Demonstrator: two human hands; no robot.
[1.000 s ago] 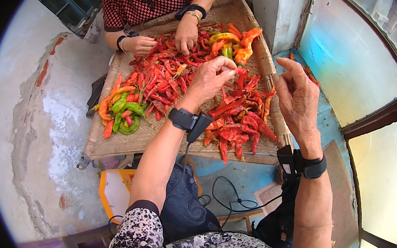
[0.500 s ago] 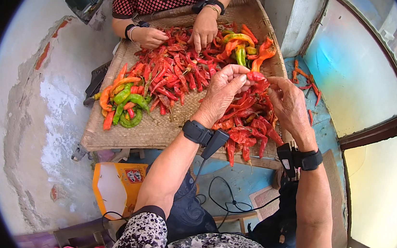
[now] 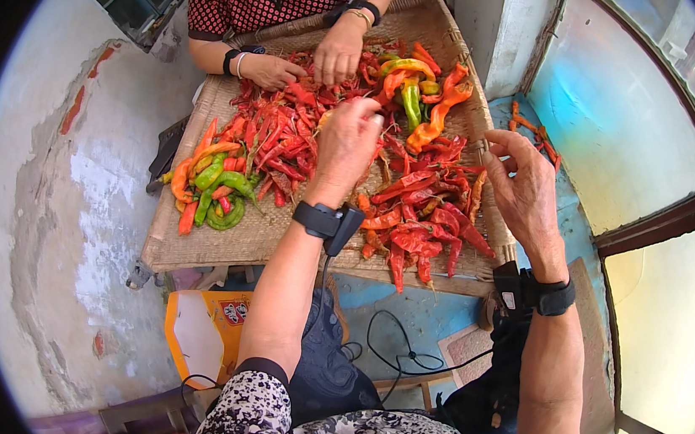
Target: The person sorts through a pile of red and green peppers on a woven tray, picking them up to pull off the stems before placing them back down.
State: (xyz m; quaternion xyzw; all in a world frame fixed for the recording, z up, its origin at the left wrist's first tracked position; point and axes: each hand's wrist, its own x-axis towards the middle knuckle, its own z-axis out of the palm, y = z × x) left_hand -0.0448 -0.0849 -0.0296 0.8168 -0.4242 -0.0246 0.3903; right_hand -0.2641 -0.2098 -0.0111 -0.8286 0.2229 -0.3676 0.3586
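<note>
A heap of dried red chili peppers [image 3: 275, 137] covers the middle of a wide woven tray [image 3: 276, 252]. My left hand [image 3: 346, 145] hovers over this heap's right side, fingers bent; its fingertips are partly hidden behind the hand, so what they touch is unclear. My right hand [image 3: 527, 185] hangs above the tray's right edge, thumb and fingers curved apart with nothing visible between them. Between the two hands lies a second pile of larger, wrinkled red peppers [image 3: 424, 217]. Orange peppers [image 3: 431, 128] and a green pepper [image 3: 412, 103] lie beyond it.
Green and orange peppers [image 3: 223, 187] form a small group at the tray's left. Across the tray, a co-worker's hands [image 3: 337, 53] touch the heap. A frosted window [image 3: 629, 119] flanks the right; a yellow bag [image 3: 204, 329] and a black cable [image 3: 409, 355] lie below.
The red pepper held between both hands is no longer in them. My left hand has moved left over the heap; my right has shifted right. The co-worker's hands have moved too.
</note>
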